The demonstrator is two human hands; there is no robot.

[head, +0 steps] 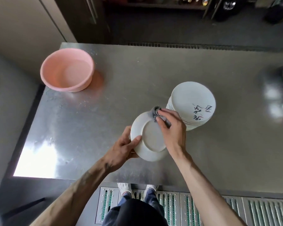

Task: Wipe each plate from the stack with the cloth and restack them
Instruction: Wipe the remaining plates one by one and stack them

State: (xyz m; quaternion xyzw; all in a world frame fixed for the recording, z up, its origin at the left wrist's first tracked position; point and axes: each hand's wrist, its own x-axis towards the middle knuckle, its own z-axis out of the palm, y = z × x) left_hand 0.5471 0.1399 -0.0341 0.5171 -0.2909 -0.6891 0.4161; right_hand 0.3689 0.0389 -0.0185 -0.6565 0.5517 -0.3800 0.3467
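nearest the viewer, a person's shoes stand on a metal floor grate (pixel 170 207) at the edge of a steel desk (pixel 88 128). two bare forearms reach out over it.

the left hand (pixel 121 149) grips a white plate (pixel 151 141) by its near left rim, thumb on top and the other digits curled beneath. the plate is held above the desk, underside up, with its foot ring showing.

the right hand (pixel 171 128) reaches across the plate. its fingers (pixel 166 113) are clamped on a bunched grey cloth (pixel 156 114), pressing it onto the plate's far rim.

just beyond and to the right, touching nothing but the desk, is the stack (pixel 193 101) of white plates. its top plate faces up and bears dark brush lettering. whether this pile is wiped or waiting cannot be told.

far left sits a pink basin (pixel 67 69).

to do this step well, the cloth would best sweep the whole rim and foot ring. the left hand could turn the plate so no arc is missed. a firm rim grip matters, as glazed ware may slip. the face probably needs wiping as well before restacking.
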